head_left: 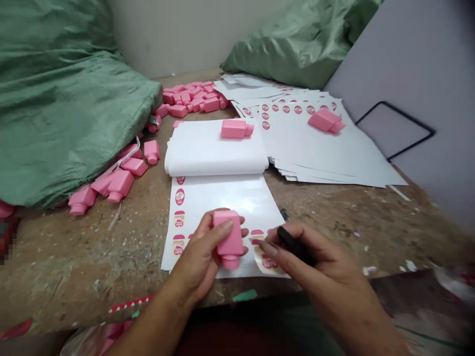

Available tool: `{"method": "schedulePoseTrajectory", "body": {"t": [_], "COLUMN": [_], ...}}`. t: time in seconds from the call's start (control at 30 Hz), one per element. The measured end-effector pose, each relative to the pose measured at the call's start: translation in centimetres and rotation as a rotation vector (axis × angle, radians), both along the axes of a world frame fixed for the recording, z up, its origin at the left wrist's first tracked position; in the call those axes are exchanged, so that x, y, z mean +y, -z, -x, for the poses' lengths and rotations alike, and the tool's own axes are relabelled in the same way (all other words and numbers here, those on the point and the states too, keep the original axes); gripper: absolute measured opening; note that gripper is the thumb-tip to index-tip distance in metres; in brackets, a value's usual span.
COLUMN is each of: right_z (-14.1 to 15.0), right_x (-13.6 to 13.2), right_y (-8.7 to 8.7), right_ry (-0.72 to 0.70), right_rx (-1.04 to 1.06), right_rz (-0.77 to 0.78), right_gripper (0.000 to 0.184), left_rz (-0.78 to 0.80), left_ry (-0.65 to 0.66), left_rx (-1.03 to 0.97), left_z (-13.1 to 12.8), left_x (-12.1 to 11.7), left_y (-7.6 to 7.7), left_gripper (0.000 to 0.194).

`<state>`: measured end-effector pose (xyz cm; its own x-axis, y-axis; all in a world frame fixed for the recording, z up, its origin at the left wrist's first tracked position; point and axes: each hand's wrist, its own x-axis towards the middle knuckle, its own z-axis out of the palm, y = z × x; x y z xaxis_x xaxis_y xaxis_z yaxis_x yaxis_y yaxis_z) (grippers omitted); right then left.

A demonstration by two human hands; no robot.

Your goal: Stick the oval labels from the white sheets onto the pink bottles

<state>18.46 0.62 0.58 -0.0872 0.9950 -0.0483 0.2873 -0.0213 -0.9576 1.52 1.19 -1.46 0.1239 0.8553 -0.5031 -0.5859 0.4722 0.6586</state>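
Pink bottle (228, 232) grasped in left hand (203, 251) over the label sheet (226, 195), near edge of the worktop (330, 198); right hand (326, 254) apparently pinches 1 label (267, 264) plus black object (291, 242), and the label could fold if its loose end brushes the sheet.

You have a large green sack (70, 109) at upper left, a second sack (293, 44) at upper right, a bent black rod (407, 116) at right, a red strip (129, 303) at lower left.

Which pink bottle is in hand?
The pink bottle in the left hand, neck toward the wearer. The other visible bottles lie ungripped; the right hand holds a black object.
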Motion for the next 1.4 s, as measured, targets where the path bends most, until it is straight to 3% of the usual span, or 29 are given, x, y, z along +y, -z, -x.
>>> {"method": "schedulePoseTrajectory", "body": {"t": [0.17,0.27,0.33,0.67,1.13,1.27,1.4], "right_z": [1.7,2.2,2.5,3.0,3.0,2.9,2.5], "right_x": [0.1,0.1,0.1,-0.2,-0.1,-0.4,-0.4], "right_y": [0.5,0.9,1.1,1.0,2.1,2.4,2.1], "right_ry": [0.007,0.048,0.086,0.064,0.068,0.054,0.062], "right_rx": [0.109,0.158,0.177,0.096,0.061,-0.003,-0.259], "right_rz": [0.009,-0.045,-0.096,-0.264,-0.259,-0.293,-0.426], "right_gripper": [0.016,0.007,0.014,0.020,0.019,0.018,0.014], "left_rz": [-0.014,-0.003,-0.003,0.002,-0.070,-0.106,-0.126], "left_ry": [-0.036,-0.061,-0.068,-0.063,-0.064,0.011,0.062], "left_rx": [-0.137,-0.180,-0.186,-0.167,-0.144,-0.041,0.068], "left_z": [-1.0,-1.2,-1.3,-1.2,-1.2,-1.0,-0.9], "left_x": [-1.0,-1.1,-1.1,-1.3,-1.6,-1.9,-2.4], "left_y": [-0.3,-0.4,-0.5,-0.4,0.3,0.1,0.1], "left_gripper": [0.034,0.037,0.038,0.041,0.035,0.033,0.042]}}
